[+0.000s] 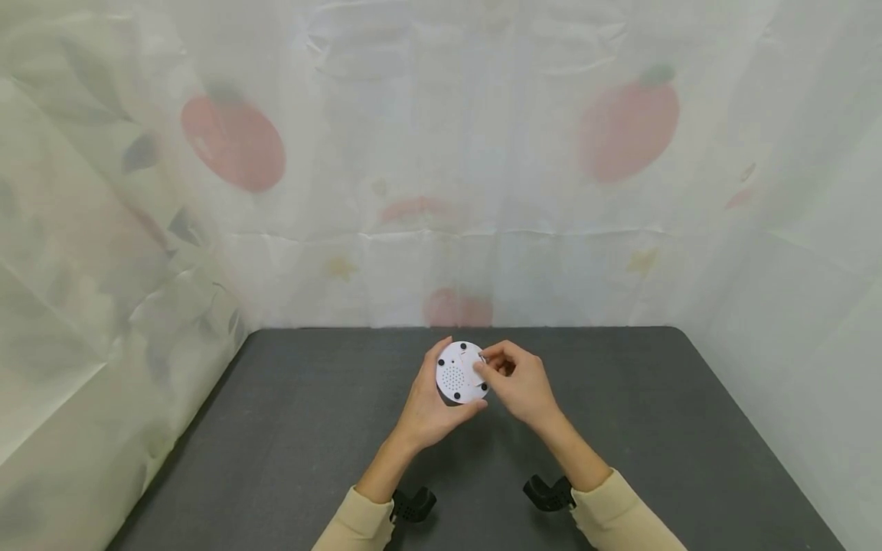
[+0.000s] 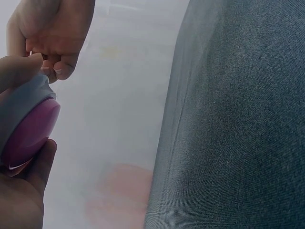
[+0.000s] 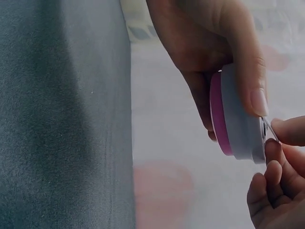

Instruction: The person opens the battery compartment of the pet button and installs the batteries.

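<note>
Above the table, my left hand (image 1: 423, 412) grips a round white device (image 1: 452, 378) by its edge, its back turned up toward the head camera. That back carries several black round feet and a patch of small holes. A purple-pink front (image 2: 34, 131) shows in the left wrist view. My right hand (image 1: 525, 385) is at the device's right side. Between its thumb and index finger it pinches a thin white cover (image 3: 273, 130), tilted out from the back in the right wrist view. Those fingers hide part of the cover.
A dark grey table (image 1: 310, 428) lies beneath both hands. Behind it hangs a pale curtain (image 1: 413, 153) with fruit prints, and more sheeting rises at the left and right. Black wrist mounts (image 1: 413, 505) jut inward from both sleeves.
</note>
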The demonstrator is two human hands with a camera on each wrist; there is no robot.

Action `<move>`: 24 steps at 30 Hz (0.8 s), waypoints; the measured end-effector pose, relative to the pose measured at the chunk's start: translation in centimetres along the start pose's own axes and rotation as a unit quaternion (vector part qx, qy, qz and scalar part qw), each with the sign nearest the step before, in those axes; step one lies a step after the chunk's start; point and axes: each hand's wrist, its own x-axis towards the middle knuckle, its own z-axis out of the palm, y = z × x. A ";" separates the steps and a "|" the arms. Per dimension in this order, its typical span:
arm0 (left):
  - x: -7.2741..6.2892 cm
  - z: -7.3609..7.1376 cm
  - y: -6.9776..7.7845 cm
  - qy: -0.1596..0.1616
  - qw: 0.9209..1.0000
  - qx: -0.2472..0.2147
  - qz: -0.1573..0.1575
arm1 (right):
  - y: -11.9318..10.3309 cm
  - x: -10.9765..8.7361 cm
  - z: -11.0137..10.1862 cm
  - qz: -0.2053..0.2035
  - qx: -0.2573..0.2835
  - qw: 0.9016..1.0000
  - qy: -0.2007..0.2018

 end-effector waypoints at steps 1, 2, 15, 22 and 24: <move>0.0 0.0 0.0 0.000 1.000 0.000 -0.001 | 0.0 0.0 0.1 -0.005 -0.007 1.000 0.003; 0.0 0.0 0.0 -0.001 1.000 0.000 -0.002 | 0.0 -0.1 0.2 -0.011 -0.014 1.000 0.008; 0.0 0.0 0.0 -0.001 1.000 0.002 -0.003 | 0.5 -0.3 0.9 -0.023 -0.048 0.997 0.057; -0.1 -0.1 0.1 0.001 1.000 0.000 -0.003 | 1.0 0.0 0.4 0.076 0.021 0.997 0.011; -0.1 -0.1 0.1 -0.001 1.000 0.000 -0.001 | 1.2 0.0 0.3 0.102 0.050 0.993 -0.012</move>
